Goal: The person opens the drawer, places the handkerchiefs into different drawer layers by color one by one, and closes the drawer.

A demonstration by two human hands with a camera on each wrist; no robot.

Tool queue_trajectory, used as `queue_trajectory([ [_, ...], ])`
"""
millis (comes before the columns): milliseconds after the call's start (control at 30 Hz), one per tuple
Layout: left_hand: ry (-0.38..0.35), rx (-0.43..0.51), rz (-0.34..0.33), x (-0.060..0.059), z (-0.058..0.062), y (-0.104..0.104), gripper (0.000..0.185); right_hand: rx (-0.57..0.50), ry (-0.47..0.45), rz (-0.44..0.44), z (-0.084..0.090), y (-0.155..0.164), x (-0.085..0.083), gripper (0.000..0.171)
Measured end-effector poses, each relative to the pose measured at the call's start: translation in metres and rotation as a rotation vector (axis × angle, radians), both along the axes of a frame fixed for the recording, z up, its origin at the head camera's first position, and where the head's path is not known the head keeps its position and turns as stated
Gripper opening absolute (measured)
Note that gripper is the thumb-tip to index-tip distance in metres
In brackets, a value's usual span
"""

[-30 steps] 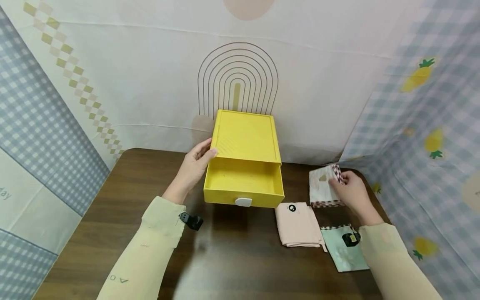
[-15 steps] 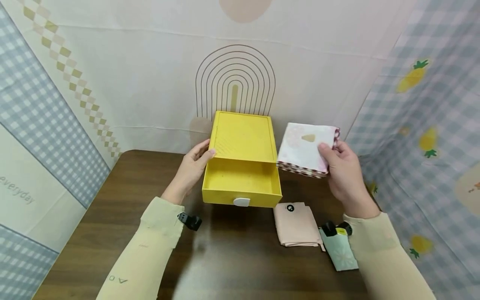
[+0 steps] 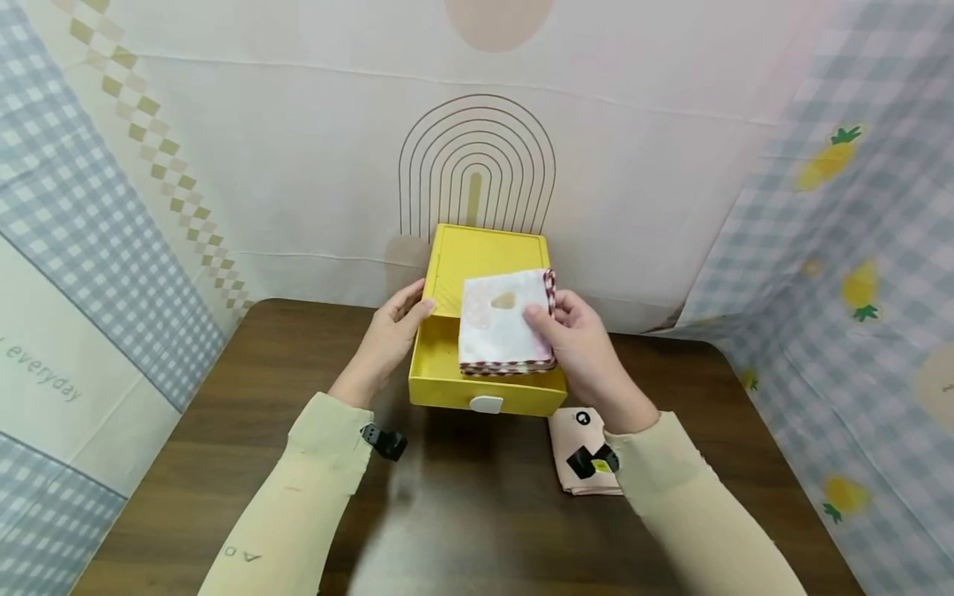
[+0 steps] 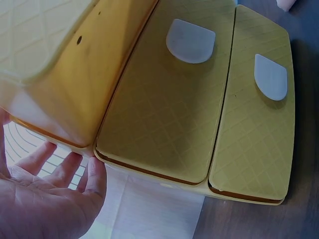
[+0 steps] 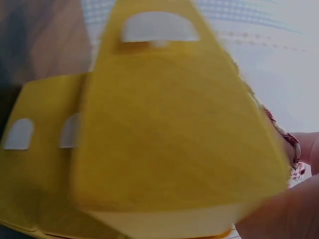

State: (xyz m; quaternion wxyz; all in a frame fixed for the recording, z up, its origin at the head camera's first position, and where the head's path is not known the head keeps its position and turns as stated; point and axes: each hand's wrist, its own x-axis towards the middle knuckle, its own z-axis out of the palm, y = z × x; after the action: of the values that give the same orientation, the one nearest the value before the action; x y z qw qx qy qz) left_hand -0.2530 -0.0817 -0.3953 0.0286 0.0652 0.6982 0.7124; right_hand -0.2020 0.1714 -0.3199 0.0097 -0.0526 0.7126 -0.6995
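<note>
A yellow drawer cabinet (image 3: pixel 488 248) stands at the back of the table, its top drawer (image 3: pixel 447 392) pulled out. My left hand (image 3: pixel 387 331) rests at the cabinet's left side, thumb at the top front corner; in the left wrist view its fingertips touch the side edge. Between thumb and fingers, my right hand (image 3: pixel 589 352) pinches a folded white small towel (image 3: pixel 507 327) with a red-and-white checked edge. The towel hangs over the drawer's opening, overlapping the cabinet top in the head view. The right wrist view is blurred, the drawer front hiding most of the towel.
A folded pink towel (image 3: pixel 568 447) lies on the brown table (image 3: pixel 455 530) right of the cabinet, partly behind my right wrist. Two closed lower drawers with white handles (image 4: pixel 190 41) show in the left wrist view. A patterned cloth (image 3: pixel 313 165) hangs behind the table.
My right hand has picked the white towel up from the table's right side and carried it left to above the drawer. The mint towel is now hidden by my right arm. The left hand stays put.
</note>
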Motion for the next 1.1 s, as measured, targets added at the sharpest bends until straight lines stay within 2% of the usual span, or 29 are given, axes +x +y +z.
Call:
queue_trajectory([
  [100, 0.003, 0.001, -0.001, 0.001, 0.0, 0.001, 0.062, 0.085, 0.003, 0.008, -0.007, -0.002, 0.0, 0.036],
  [300, 0.019, 0.005, 0.003, 0.0, 0.001, -0.001, 0.059, 0.283, 0.105, 0.041, -0.008, -0.005, 0.004, 0.036],
  [500, 0.007, 0.008, -0.004, 0.0, -0.001, 0.0, 0.06, 0.505, 0.256, -0.012, -0.007, -0.005, 0.012, 0.028],
  [600, 0.006, 0.007, -0.001, 0.0, -0.002, 0.0, 0.061, 0.602, 0.294, -0.035, -0.006, -0.003, 0.014, 0.024],
  [700, 0.008, 0.003, -0.002, 0.0, -0.002, 0.001, 0.061, 0.681, 0.293, -0.062, -0.006, 0.003, 0.012, 0.022],
  [833, 0.013, 0.003, -0.003, 0.0, -0.002, 0.002, 0.06, 0.71, 0.249, -0.075, -0.005, 0.004, 0.01, 0.018],
  [967, 0.009, -0.002, -0.001, 0.0, -0.002, 0.002, 0.06, 0.754, 0.198, -0.053, -0.005, -0.001, 0.008, 0.02],
  [1100, 0.004, 0.0, -0.004, 0.0, -0.002, 0.002, 0.06, 0.864, 0.164, 0.002, -0.005, -0.009, 0.006, 0.022],
])
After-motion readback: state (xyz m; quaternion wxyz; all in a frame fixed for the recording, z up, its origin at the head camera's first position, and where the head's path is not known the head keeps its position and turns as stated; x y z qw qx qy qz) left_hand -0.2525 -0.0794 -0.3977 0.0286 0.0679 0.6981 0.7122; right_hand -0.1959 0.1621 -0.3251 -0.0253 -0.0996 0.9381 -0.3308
